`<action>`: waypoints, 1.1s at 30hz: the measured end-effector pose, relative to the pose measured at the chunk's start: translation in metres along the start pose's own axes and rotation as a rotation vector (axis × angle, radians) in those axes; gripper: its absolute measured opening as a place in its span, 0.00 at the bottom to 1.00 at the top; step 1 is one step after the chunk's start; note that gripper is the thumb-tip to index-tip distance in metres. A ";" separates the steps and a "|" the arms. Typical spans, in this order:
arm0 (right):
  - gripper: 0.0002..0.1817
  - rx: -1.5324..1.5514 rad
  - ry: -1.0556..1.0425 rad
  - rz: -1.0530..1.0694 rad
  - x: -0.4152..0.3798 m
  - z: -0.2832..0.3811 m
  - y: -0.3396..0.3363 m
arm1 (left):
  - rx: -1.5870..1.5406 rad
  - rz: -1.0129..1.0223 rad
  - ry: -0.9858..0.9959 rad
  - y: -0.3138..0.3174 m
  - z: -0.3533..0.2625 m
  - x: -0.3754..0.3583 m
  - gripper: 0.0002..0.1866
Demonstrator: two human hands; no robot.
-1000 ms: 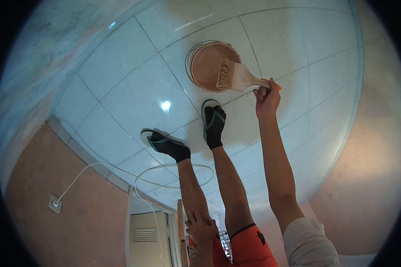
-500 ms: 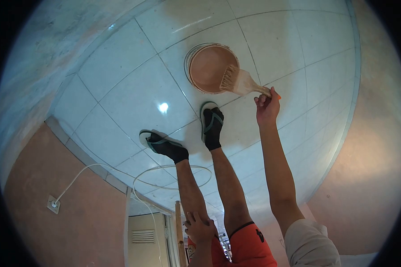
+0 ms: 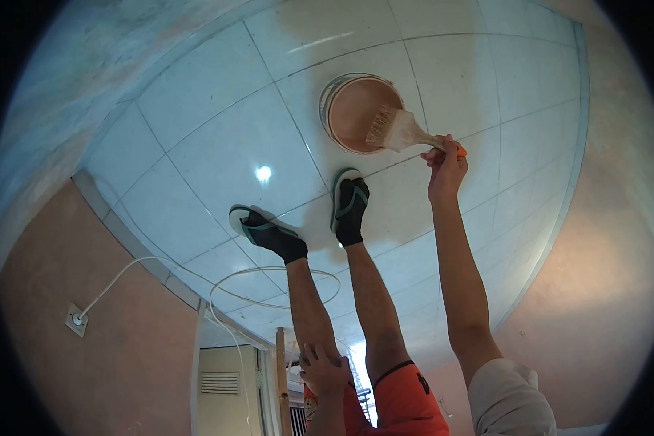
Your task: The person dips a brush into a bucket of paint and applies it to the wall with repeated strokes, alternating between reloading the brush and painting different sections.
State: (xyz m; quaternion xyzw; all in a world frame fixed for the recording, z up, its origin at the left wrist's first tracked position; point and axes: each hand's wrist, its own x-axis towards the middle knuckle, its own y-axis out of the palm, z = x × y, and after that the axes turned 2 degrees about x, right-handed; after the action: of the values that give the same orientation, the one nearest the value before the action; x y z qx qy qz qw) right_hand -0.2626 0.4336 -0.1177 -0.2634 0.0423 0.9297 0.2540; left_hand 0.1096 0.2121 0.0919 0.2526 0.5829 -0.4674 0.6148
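My right hand (image 3: 445, 166) is squeezed tight around the orange handle of the paintbrush (image 3: 398, 131), near the top of the frame. The bristles sit over the open paint bucket (image 3: 356, 112), which stands on the tile floor (image 3: 218, 145) just past my sandal (image 3: 349, 200). My left hand (image 3: 325, 370) rests flat on my knee at the bottom, holding nothing. I think I should dip only the tips, then wipe them on the rim so nothing drips.

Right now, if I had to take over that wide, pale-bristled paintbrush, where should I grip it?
Grip the orange handle end, where the right hand already holds it, coming from the side away from the round paint bucket. The wide paintbrush has its bristles over the brown paint, likely wet.
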 end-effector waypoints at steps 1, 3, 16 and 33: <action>0.17 -0.053 0.005 -0.008 0.000 0.000 0.004 | 0.001 0.001 0.002 0.002 0.001 0.000 0.38; 0.17 -0.112 0.010 -0.009 -0.001 0.001 0.010 | -0.025 -0.004 0.009 0.002 0.004 0.001 0.39; 0.14 -0.392 -0.278 0.038 -0.016 -0.023 0.048 | -0.267 0.008 0.023 -0.009 0.016 0.002 0.40; 0.14 -0.314 -0.256 0.005 -0.031 -0.019 0.072 | -0.480 0.015 -0.007 0.002 0.020 0.000 0.38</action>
State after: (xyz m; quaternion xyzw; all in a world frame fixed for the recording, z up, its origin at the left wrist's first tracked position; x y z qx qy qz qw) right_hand -0.2665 0.3525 -0.1221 -0.1793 -0.1352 0.9514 0.2109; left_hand 0.1207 0.1959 0.0953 0.1018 0.6731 -0.3117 0.6629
